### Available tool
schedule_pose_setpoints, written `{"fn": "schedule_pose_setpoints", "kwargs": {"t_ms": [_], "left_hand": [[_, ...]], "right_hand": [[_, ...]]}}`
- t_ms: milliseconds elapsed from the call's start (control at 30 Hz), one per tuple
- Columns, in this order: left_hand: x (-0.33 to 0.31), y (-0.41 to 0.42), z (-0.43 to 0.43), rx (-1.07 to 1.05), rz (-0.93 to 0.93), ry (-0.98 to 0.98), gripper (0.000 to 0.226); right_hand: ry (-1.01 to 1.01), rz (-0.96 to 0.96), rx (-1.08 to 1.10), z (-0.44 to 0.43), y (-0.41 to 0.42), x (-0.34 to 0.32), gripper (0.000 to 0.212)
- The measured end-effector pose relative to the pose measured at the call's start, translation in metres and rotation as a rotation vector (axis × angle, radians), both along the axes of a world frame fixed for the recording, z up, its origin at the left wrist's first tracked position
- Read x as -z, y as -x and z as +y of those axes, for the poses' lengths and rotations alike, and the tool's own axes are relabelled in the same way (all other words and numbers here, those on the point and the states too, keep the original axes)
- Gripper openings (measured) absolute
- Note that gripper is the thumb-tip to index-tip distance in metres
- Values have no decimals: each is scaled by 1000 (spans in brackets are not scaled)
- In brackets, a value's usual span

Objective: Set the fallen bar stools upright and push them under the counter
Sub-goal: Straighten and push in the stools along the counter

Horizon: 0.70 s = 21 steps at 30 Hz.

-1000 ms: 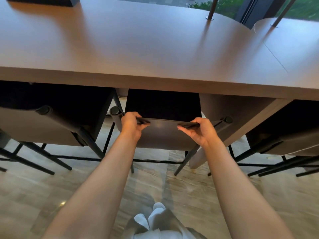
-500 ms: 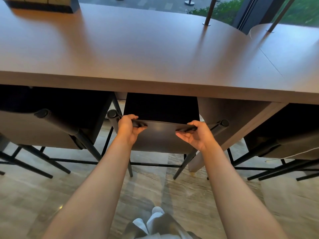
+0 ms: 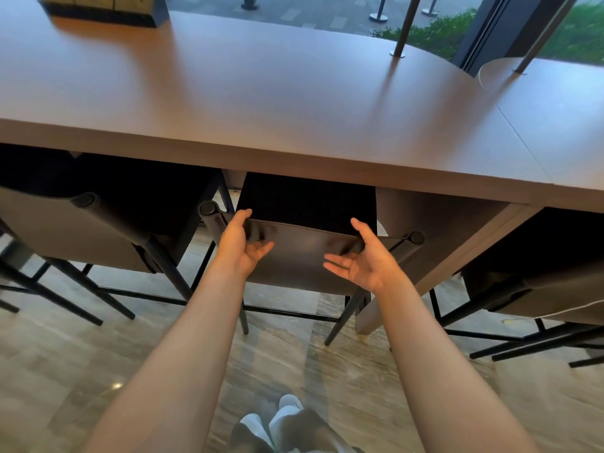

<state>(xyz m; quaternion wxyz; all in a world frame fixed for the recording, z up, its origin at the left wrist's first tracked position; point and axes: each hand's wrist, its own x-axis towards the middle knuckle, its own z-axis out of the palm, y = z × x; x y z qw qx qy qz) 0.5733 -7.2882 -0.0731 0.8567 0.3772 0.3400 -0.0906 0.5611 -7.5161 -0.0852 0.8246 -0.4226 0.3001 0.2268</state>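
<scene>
A bar stool (image 3: 304, 256) with a grey backrest and black metal legs stands upright in the middle, its dark seat tucked under the brown counter (image 3: 294, 103). My left hand (image 3: 240, 245) is at the left end of the backrest's top edge, fingers spread, thumb towards the rim. My right hand (image 3: 361, 256) hovers at the right end of the backrest, palm up and fingers straight, holding nothing. Both hands look just off the backrest; contact is unclear.
Another stool (image 3: 98, 230) stands under the counter on the left, and a third stool (image 3: 539, 289) on the right. A counter support panel (image 3: 438, 250) is close to the middle stool's right side. A dark box (image 3: 104, 8) sits far left on the counter. My shoes (image 3: 277, 420) are below.
Both hands gripped the top edge of the backrest before; now their fingers have opened and come off it. The stool sits slightly further under the counter.
</scene>
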Motion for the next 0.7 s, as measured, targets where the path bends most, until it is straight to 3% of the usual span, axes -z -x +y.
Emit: {"fn": "schedule_pose_setpoints", "kwargs": {"t_ms": [100, 300, 467, 700], "left_hand": [[-6, 6, -7, -20, -4, 1, 47], [-18, 31, -4, 62, -42, -164, 15], [-19, 64, 28, 190, -75, -294, 14], [-22, 132, 122, 97, -65, -267, 13]], "right_hand": [[13, 17, -41, 5, 7, -2, 92], [-14, 0, -123, 30, 20, -9, 85], [10, -23, -204, 67, 41, -15, 86], [4, -47, -313, 156, 92, -21, 73]]}}
